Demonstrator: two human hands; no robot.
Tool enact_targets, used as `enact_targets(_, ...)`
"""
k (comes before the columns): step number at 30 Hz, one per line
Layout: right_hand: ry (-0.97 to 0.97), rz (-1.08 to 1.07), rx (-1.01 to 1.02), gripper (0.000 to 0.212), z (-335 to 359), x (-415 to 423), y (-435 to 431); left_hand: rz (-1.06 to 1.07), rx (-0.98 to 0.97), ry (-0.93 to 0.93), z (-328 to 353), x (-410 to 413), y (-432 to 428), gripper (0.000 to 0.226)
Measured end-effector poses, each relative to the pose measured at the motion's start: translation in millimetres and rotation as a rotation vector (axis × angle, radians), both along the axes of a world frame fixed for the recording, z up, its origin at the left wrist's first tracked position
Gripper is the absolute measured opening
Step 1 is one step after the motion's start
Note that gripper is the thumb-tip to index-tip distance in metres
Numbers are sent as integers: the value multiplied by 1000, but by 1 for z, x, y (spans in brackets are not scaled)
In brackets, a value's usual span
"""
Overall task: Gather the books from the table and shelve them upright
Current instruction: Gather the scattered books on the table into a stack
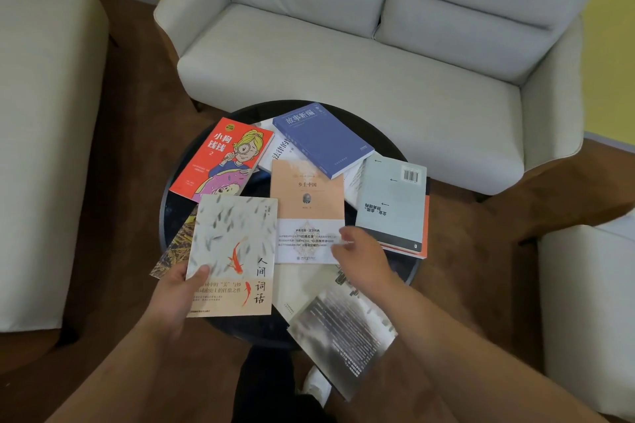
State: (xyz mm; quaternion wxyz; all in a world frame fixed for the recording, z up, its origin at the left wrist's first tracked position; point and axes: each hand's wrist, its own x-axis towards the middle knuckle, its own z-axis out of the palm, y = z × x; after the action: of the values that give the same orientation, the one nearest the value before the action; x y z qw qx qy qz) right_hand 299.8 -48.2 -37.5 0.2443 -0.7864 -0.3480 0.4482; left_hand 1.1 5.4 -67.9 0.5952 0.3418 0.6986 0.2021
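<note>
Several books lie scattered flat on a round black table (171, 216). My left hand (177, 292) grips the lower left edge of a cream book with red fish (233, 251), thumb on its cover. My right hand (360, 256) hovers with relaxed fingers over the bottom right corner of an orange and white book (307, 203); I cannot tell whether it touches. Around them lie a red cartoon book (220, 158), a blue book (321, 139), a pale grey book with a barcode (391, 206) and a dark grey book (343, 333) overhanging the near edge.
A light grey two-seat sofa (343, 62) stands behind the table. Another pale seat (44, 113) is at the left and a white one (591, 302) at the right. Brown floor surrounds the table. No shelf is in view.
</note>
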Motion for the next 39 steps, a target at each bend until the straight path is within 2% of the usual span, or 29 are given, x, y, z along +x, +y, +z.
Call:
enact_targets(2,-29,8,-49,41,-9,-5,30,-5,-6,3,-2,0,2,25)
enact_targets(6,-108,-142,-127,21,-26,-12,56,-23,-15,21,-8,-4,5,28)
enact_targets(9,-86,-176,-149,24,-35,-15,62,-33,-19,29,-9,-5,7,27)
enact_targets(11,-112,-183,-163,17,-37,-14,66,-37,-21,16,-9,-5,7,25)
enact_targets(14,-39,-219,-186,15,-35,-8,70,-34,-34,1,-8,-7,7,26)
enact_targets(16,-71,-157,-179,14,-28,-3,71,-13,-49,-15,-5,-9,6,26)
enact_targets(18,37,-179,-128,20,-17,-2,70,10,-46,-45,1,-12,6,24)
enact_targets(20,244,-192,-104,8,-7,-5,66,18,-40,-66,9,-16,4,23)
enact_targets(22,461,-222,-90,14,2,-8,59,4,-34,-75,19,-21,0,26)
enact_targets(24,559,-239,-61,20,11,-9,49,6,-40,-107,31,-25,-4,29)
enact_targets(26,513,-212,-26,18,21,-9,35,13,-54,-161,45,-27,-7,27)
enact_targets(29,376,-183,47,15,45,-9,9,14,-91,-338,70,-24,-14,28)
enact_targets(32,320,-111,94,20,78,-12,-19,-31,-150,-530,95,-9,-24,61)
enact_targets(33,303,-85,101,20,86,-13,-29,-61,-163,-565,100,0,-28,64)
enact_targets(36,194,-7,113,10,101,-23,-55,-131,-196,-649,114,38,-47,60)
enact_targets(39,40,10,155,20,99,-34,-70,-186,-215,-667,117,80,-70,53)
